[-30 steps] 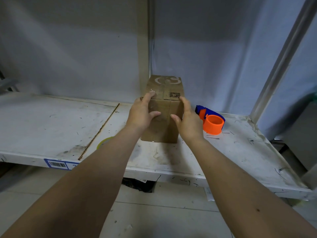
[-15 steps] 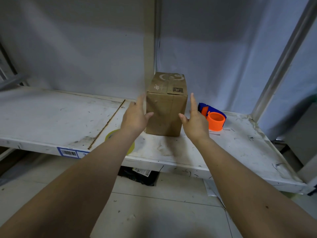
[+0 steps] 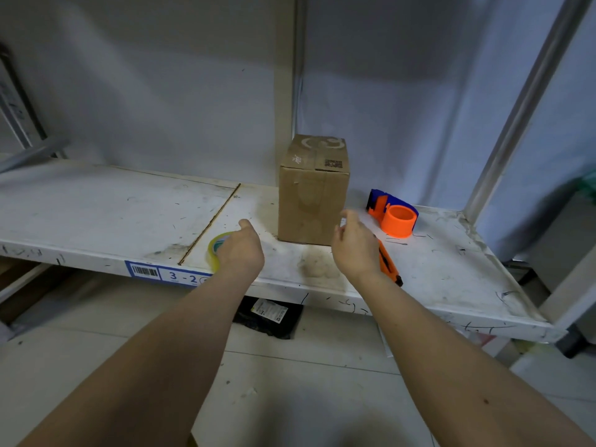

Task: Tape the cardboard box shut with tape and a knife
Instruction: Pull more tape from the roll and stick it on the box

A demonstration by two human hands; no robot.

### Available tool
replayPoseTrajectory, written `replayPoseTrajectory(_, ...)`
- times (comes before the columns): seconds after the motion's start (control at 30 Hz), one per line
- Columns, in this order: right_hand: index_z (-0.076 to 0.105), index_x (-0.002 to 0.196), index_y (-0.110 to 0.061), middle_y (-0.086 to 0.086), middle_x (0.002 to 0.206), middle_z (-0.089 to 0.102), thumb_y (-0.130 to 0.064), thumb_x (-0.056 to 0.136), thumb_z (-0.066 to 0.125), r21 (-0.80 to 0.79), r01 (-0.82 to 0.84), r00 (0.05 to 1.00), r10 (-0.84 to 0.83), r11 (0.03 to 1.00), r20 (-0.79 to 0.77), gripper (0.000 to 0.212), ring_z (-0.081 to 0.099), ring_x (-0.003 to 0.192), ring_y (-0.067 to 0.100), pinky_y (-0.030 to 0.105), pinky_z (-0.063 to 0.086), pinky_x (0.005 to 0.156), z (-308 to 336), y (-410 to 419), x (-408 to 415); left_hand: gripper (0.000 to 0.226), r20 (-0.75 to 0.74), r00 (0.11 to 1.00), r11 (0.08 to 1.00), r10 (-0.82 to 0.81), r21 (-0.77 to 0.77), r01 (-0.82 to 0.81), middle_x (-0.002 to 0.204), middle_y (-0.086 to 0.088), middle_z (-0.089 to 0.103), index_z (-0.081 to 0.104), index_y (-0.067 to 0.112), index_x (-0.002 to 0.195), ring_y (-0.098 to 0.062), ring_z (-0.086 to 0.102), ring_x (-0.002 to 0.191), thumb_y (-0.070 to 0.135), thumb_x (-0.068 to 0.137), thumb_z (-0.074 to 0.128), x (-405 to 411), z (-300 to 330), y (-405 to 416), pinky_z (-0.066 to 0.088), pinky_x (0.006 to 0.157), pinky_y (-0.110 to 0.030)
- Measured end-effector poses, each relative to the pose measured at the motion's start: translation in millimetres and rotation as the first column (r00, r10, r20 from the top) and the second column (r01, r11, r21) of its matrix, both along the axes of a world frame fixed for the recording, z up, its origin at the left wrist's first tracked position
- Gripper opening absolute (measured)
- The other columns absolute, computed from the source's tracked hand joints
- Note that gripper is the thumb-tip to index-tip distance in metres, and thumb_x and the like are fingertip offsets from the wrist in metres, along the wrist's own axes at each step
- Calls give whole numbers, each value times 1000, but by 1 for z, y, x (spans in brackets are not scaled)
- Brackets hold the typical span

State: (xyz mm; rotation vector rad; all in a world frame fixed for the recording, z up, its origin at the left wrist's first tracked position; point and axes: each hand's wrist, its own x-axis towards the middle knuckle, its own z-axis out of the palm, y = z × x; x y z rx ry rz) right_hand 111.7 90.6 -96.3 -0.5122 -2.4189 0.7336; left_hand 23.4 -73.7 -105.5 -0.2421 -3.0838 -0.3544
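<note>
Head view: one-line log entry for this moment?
box upright, untouched | left hand over tape roll | right hand over knife | both empty

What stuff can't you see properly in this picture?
All in the head view:
- Roll of tape: its right part is hidden behind the left hand.
- Orange knife: its upper end is covered by the right hand, so the blade cannot be seen.
- Cardboard box: the code on its top is too small to read.
- Shelf label: its right end is cut off by the left forearm.
- Black packet on the floor: partly hidden by the shelf.
</note>
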Motion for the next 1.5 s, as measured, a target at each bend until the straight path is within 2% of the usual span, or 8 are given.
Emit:
replayPoseTrajectory(0.17, 49, 124, -10, 13, 112, 66, -16, 99, 39, 5, -108, 991, 107, 994, 79, 28, 60, 100, 30, 33, 44, 74, -1, -11, 4, 62, -26, 1000, 954, 10, 301, -2, 107, -19, 64, 26, 4, 138, -35, 61, 98, 1, 84, 56, 10, 8, -5, 43, 67, -36)
replayPoseTrajectory(0.33, 56, 119, -11, 9, 115, 64, -20, 99, 40, -306, -112, 992, 124, 946, 22, 27, 60, 104, 26, 36, 49, 86, 5, -16, 1, 64, 6, 997, 721, -75, 692, 50, 94, -9, 67, 31, 11, 140, -24, 59, 95, 10, 85, 64, 30, 20, -6, 45, 80, -33)
replayPoseTrajectory(0.53, 58, 120, -13, 1, 108, 59, -33, 98, 45, -636, -183, 969, 245, 749, 9, 33, 56, 106, 22, 37, 48, 95, 12, -7, 3, 61, 101, 972, 450, -214, 893, 6, 84, -1, 68, 35, 16, 140, -17, 59, 101, 9, 87, 65, 55, 26, -2, 40, 95, -30)
replayPoseTrajectory(0.67, 63, 117, -11, 0, 103, 60, -35, 93, 57, -713, -220, 961, 273, 665, -41, 34, 54, 97, 17, 25, 45, 76, 20, -3, 7, 62, 106, 946, 348, -306, 938, 8, 78, 2, 69, 34, 17, 142, -14, 61, 98, 6, 88, 63, 66, 29, 5, 39, 90, -28)
replayPoseTrajectory(0.93, 63, 73, -21, -4, 81, 64, -17, 88, 66, -608, -203, 977, 117, 767, -178, 15, 58, 85, 15, 28, 45, 75, 33, -1, 14, 65, 126, 934, 312, -334, 950, -17, 77, 0, 71, 36, 19, 141, -24, 63, 107, 6, 85, 65, 70, 29, 16, 40, 106, -50)
replayPoseTrajectory(1.1, 63, 80, -17, -5, 76, 61, -18, 91, 60, -361, -196, 977, 152, 912, -147, 11, 57, 77, 15, 34, 50, 75, 42, -8, 19, 45, 188, 936, 370, -299, 927, -68, 96, -3, 65, 51, 22, 127, -21, 64, 95, 22, 85, 66, 76, 44, 22, 53, 93, -44)
replayPoseTrajectory(1.27, 61, 81, -20, -1, 85, 64, -21, 91, 61, -207, -238, 968, 213, 949, -134, 10, 61, 86, 21, 40, 52, 77, 54, -14, 23, 33, -31, 981, 461, -193, 880, 119, 113, 3, 59, 61, 24, 116, -15, 57, 104, 18, 85, 67, 72, 67, 22, 50, 93, -33)
replayPoseTrajectory(1.5, 65, 84, -15, -4, 81, 64, -19, 90, 63, -202, -273, 954, 238, 941, -183, 7, 59, 83, 16, 35, 52, 78, 66, -15, 29, 41, -133, 962, 489, -238, 839, 237, 81, 2, 69, 56, 21, 121, -14, 64, 90, 9, 84, 67, 69, 87, 22, 45, 88, -26)
